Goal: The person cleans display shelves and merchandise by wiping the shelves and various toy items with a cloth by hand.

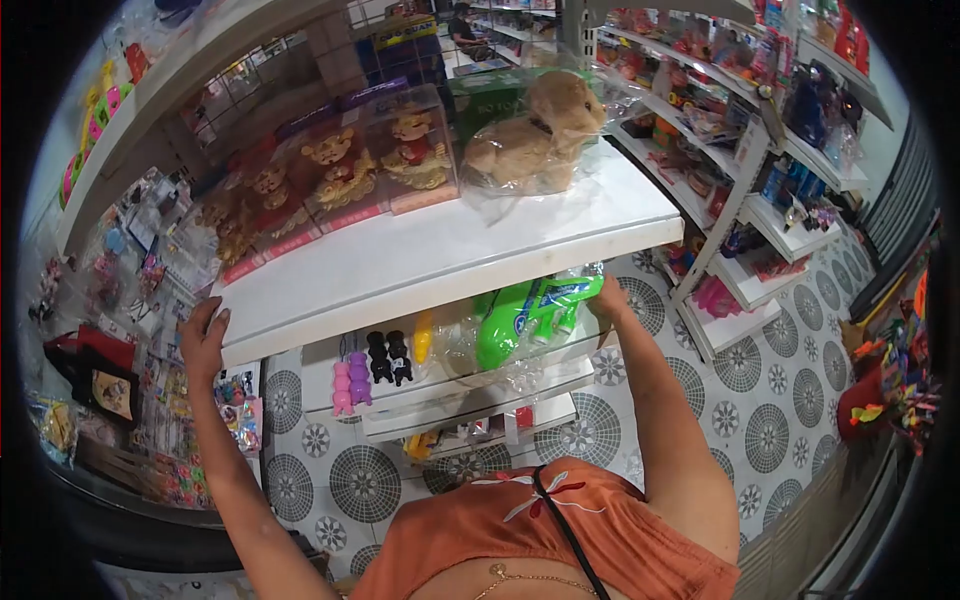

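My left hand (204, 338) rests against the left end of the white upper shelf (450, 250), its fingers spread. Below that shelf, my right hand (608, 299) grips the right end of a green toy gun (520, 315) in clear plastic; its fingertips are partly hidden. The toy gun has blue markings and lies over the lower shelf. To its left are a yellow item (423, 335), two black figures (390, 358), a purple figure (358, 379) and a pink figure (342, 388).
Boxed gold-and-red figurines (335, 170) and a bagged tan plush dog (540, 140) stand on the upper shelf. Stocked shelving (740, 230) rises at the right. Small packaged goods (150, 260) hang at the left. A distant person (465, 30) sits at the back.
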Demonstrator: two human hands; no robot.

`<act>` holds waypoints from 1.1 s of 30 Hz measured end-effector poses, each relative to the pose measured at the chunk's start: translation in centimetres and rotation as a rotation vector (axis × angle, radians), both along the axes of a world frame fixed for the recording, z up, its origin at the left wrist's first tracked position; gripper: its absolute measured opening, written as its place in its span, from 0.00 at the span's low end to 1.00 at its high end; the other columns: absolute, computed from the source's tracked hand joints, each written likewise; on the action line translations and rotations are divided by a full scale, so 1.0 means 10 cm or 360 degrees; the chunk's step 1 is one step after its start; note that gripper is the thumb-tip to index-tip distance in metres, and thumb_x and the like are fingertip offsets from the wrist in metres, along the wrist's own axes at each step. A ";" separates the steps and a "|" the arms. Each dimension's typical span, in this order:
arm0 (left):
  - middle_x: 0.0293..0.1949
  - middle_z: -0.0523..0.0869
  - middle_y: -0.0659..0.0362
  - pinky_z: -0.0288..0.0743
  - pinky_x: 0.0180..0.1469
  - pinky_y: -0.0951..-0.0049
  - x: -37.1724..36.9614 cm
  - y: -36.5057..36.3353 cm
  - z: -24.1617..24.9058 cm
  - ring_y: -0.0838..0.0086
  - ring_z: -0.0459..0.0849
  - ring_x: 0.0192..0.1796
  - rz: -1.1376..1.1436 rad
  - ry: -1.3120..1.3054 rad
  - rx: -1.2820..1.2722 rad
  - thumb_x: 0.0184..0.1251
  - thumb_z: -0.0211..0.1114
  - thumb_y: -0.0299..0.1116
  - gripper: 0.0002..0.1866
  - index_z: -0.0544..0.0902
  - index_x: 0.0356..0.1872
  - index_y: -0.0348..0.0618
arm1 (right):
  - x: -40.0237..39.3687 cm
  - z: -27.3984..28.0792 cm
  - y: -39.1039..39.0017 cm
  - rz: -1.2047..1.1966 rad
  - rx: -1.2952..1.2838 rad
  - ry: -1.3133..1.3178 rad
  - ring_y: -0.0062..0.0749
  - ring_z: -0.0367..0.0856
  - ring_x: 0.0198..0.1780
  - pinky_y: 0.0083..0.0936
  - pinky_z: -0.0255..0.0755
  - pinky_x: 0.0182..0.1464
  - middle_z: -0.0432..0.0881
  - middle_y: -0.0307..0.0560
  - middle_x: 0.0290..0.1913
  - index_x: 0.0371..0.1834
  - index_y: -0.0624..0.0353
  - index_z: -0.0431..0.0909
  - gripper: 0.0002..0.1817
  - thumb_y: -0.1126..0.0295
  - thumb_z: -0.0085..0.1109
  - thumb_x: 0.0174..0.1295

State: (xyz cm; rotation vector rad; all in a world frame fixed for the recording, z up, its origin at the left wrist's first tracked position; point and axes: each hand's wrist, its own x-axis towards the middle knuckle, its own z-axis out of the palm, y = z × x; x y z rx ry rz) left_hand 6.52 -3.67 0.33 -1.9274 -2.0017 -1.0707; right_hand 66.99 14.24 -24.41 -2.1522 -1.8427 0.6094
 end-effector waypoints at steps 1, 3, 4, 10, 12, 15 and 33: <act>0.44 0.80 0.51 0.66 0.53 0.72 -0.02 0.00 0.00 0.65 0.78 0.48 0.0012 -0.0015 -0.0009 0.57 0.60 0.39 0.19 0.78 0.44 0.34 | -0.01 -0.01 -0.01 0.0010 0.0171 0.0012 0.50 0.62 0.63 0.63 0.50 0.58 0.67 0.53 0.59 0.58 0.46 0.68 0.30 0.46 0.52 0.52; 0.44 0.80 0.52 0.66 0.53 0.72 -0.04 0.00 -0.01 0.65 0.77 0.48 0.0027 -0.0049 -0.0026 0.57 0.60 0.39 0.19 0.78 0.45 0.34 | 0.02 -0.06 0.07 0.0001 0.0210 0.0207 0.51 0.65 0.61 0.63 0.50 0.58 0.70 0.54 0.57 0.57 0.48 0.68 0.31 0.46 0.53 0.51; 0.45 0.80 0.51 0.65 0.53 0.72 -0.03 -0.01 -0.01 0.65 0.77 0.50 0.0032 -0.0093 -0.0072 0.57 0.59 0.39 0.20 0.77 0.46 0.35 | 0.04 -0.10 0.04 -0.0012 0.0217 0.0305 0.51 0.66 0.60 0.63 0.50 0.58 0.71 0.55 0.56 0.57 0.49 0.68 0.32 0.45 0.53 0.51; 0.48 0.78 0.50 0.64 0.55 0.71 -0.06 0.00 -0.01 0.66 0.74 0.53 -0.0005 -0.0190 -0.0105 0.58 0.59 0.38 0.20 0.77 0.47 0.35 | 0.23 -0.48 0.08 0.0082 0.0439 0.0251 0.51 0.72 0.55 0.41 0.64 0.54 0.74 0.58 0.53 0.52 0.52 0.72 0.23 0.52 0.51 0.56; 0.48 0.78 0.51 0.64 0.56 0.71 -0.06 -0.01 -0.01 0.66 0.74 0.53 -0.0007 -0.0209 -0.0109 0.58 0.60 0.37 0.19 0.77 0.47 0.34 | 0.29 -0.47 -0.07 0.0028 0.0420 0.0566 0.50 0.74 0.53 0.36 0.65 0.54 0.76 0.58 0.49 0.53 0.57 0.71 0.25 0.54 0.52 0.55; 0.48 0.77 0.51 0.64 0.56 0.71 -0.06 0.00 -0.01 0.65 0.74 0.54 -0.0020 -0.0220 -0.0114 0.58 0.60 0.36 0.19 0.77 0.47 0.34 | 0.55 -0.87 -0.06 -0.0105 0.0371 0.0866 0.48 0.77 0.48 0.33 0.68 0.49 0.78 0.59 0.45 0.51 0.62 0.72 0.25 0.57 0.53 0.54; 0.43 0.81 0.51 0.67 0.52 0.72 -0.17 0.04 -0.10 0.65 0.79 0.48 -0.0028 -0.0146 0.0040 0.57 0.58 0.38 0.19 0.79 0.44 0.34 | 0.46 -0.19 -0.30 -0.0259 -0.0104 0.0382 0.52 0.79 0.45 0.37 0.70 0.47 0.79 0.64 0.42 0.40 0.67 0.78 0.28 0.49 0.51 0.53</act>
